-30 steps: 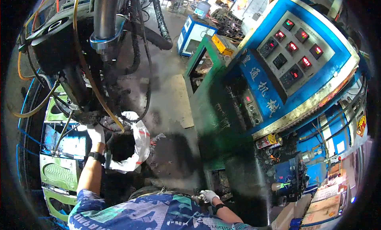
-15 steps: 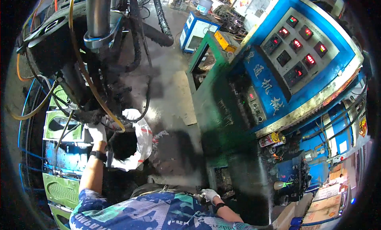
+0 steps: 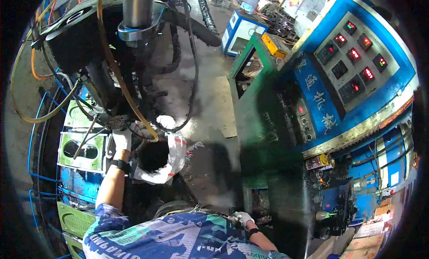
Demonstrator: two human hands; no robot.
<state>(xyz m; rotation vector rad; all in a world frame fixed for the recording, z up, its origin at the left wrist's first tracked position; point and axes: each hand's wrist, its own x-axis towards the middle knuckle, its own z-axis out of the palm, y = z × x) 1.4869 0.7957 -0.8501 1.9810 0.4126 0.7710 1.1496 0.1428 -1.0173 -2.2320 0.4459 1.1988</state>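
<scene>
My left hand (image 3: 122, 139), in a white glove, reaches to the right edge of a green sole-shaped mould (image 3: 80, 150) with two dark oval openings. Its fingers are partly hidden under the machine's dark nozzle (image 3: 117, 121), so their hold does not show. Just right of my left wrist stands a white sack (image 3: 178, 157) with its mouth spread around a dark inside. By my right hip, my gloved right hand (image 3: 243, 219) is curled beside a small dark thing that I cannot make out. A yellowish hose (image 3: 119, 80) curves down in front of the machine toward the sack.
A large dark machine body with a metal cylinder (image 3: 136, 17) hangs over the upper left. More green moulds (image 3: 79, 218) line the left side. At right stands a blue-framed control panel (image 3: 353, 57) with red displays on a green cabinet (image 3: 263, 120). Cans (image 3: 319, 162) stand below it.
The whole view has shifted, so most things appear further right and slightly lower. My left hand has moved slightly forward along the mould's edge. My right hand stays by my hip.
</scene>
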